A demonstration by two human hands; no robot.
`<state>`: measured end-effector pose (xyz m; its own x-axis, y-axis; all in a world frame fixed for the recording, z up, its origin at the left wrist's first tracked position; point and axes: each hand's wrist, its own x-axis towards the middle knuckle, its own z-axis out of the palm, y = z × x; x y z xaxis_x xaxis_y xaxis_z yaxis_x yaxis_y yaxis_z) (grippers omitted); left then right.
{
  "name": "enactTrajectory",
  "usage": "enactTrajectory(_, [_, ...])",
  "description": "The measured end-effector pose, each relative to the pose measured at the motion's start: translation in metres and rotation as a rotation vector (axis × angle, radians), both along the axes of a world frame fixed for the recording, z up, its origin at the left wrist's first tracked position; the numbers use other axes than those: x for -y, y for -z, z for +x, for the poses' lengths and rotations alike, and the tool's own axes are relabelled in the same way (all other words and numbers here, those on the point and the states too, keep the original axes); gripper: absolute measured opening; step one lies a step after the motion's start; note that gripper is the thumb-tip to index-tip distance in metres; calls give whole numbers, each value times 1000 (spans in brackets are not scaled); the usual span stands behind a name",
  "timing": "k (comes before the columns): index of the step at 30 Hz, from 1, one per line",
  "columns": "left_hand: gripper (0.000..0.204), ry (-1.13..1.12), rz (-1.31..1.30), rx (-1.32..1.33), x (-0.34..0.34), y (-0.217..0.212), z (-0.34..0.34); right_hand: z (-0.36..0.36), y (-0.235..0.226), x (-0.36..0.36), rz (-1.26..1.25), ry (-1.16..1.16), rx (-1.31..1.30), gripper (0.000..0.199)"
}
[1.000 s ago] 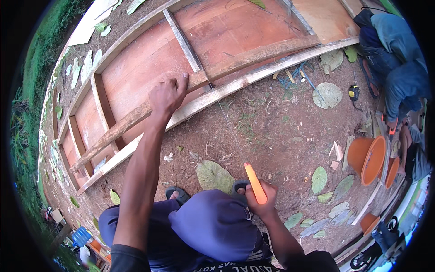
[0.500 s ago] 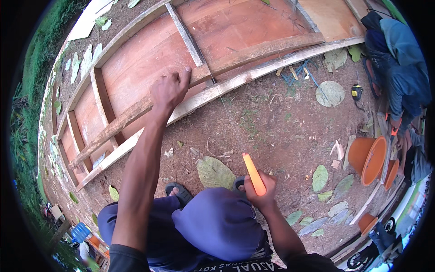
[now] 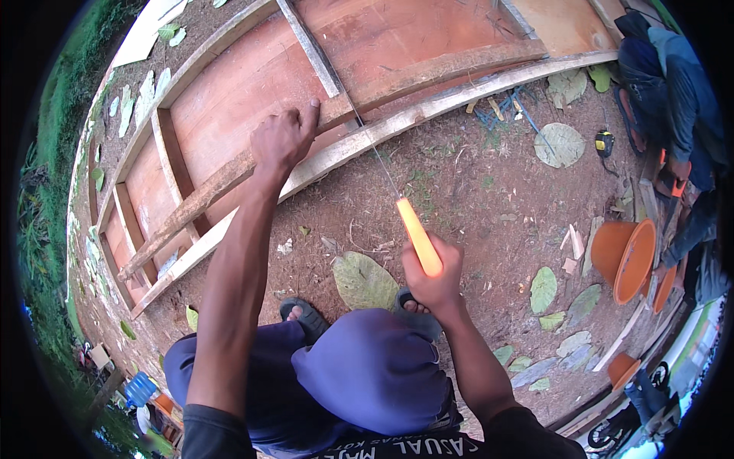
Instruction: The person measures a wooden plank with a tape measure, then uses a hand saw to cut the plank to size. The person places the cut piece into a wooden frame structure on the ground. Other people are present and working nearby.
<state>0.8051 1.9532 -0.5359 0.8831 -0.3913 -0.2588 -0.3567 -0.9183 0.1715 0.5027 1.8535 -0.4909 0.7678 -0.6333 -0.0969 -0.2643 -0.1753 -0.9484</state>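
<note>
My right hand point(image 3: 437, 271) is wrapped around the orange handle of a handsaw point(image 3: 419, 237). The thin blade reaches away from me and lies across a rough wooden batten point(image 3: 195, 200). On that batten, just left of the blade, my left hand point(image 3: 284, 141) is closed with its thumb raised, pressing the wood. The batten rests lengthwise on a large timber frame point(image 3: 413, 115) backed with reddish plywood point(image 3: 229, 126). Where the blade meets the batten, the depth of any cut is too small to make out.
At the right a co-worker point(image 3: 673, 99) crouches, a hand on an orange-handled tool point(image 3: 677, 187). Near them are orange tubs point(image 3: 623, 262) and a yellow-black tape measure point(image 3: 604, 144). Large leaves point(image 3: 365, 283), blue strips point(image 3: 493, 115) and wood scraps lie on the soil.
My right hand and the saw handle have moved forward, away from my body, with the blade sliding farther across the batten. My left hand stays in place. The co-worker's hand and tool have shifted.
</note>
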Motion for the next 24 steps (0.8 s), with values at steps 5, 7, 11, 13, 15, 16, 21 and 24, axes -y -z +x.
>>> enactTrajectory(5, [79, 38, -42, 42, 7, -5, 2, 144, 5, 30, -29, 1, 53, 22])
enactTrajectory(7, [79, 42, 8, 17, -11, 3, -1, 47, 16, -2, 31, -27, 3, 11])
enactTrajectory(11, [78, -18, 16, 6, -5, -4, 6, -49, -20, -12, 47, -40, -65, 13])
enactTrajectory(13, [78, 30, -4, 22, -8, 0, 2, 6, -13, -7, 49, -29, -47, 8])
enactTrajectory(15, [78, 48, -12, 25, 8, -7, 1, 120, 11, 27, -18, 24, 46, 20])
enactTrajectory(16, [78, 61, -5, 16, 13, -8, 2, 160, 6, 38, -88, 44, 12, 25])
enactTrajectory(21, [76, 3, -31, 50, -9, -4, 14, -2, 2, -12, 8, 1, 6, 5])
enactTrajectory(24, [74, -10, -5, 16, -9, 0, 3, -40, -17, -12, 23, -43, -90, 16])
